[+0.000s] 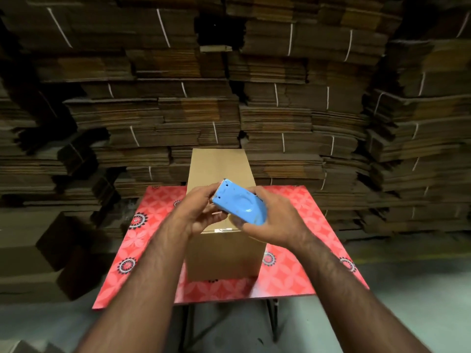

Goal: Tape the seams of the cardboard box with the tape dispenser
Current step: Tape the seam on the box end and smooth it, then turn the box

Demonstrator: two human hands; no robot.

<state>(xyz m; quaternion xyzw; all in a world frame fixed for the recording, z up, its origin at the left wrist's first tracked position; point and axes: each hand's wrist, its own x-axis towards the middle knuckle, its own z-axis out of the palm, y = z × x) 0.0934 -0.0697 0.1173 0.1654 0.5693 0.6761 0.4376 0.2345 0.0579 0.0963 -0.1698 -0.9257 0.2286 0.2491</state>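
Observation:
A brown cardboard box point(221, 253) stands lengthwise on a small red patterned table point(300, 253), its top flaps closed. Above the box's near end I hold a blue plastic tape dispenser point(238, 205), toothed cutter pointing up and to the left. My right hand point(270, 217) grips the dispenser's body from the right and below. My left hand point(197, 210) has its fingers curled at the dispenser's cutter end; whether they pinch tape is hidden. A short strip of tape point(221, 230) shows on the box's near top edge.
Tall stacks of flattened cardboard bundles point(280, 103) tied with white string fill the wall behind and both sides. More folded cartons point(51, 250) lie at the left of the table. Grey floor point(382, 314) spreads below, with the table's metal legs point(274, 319) visible.

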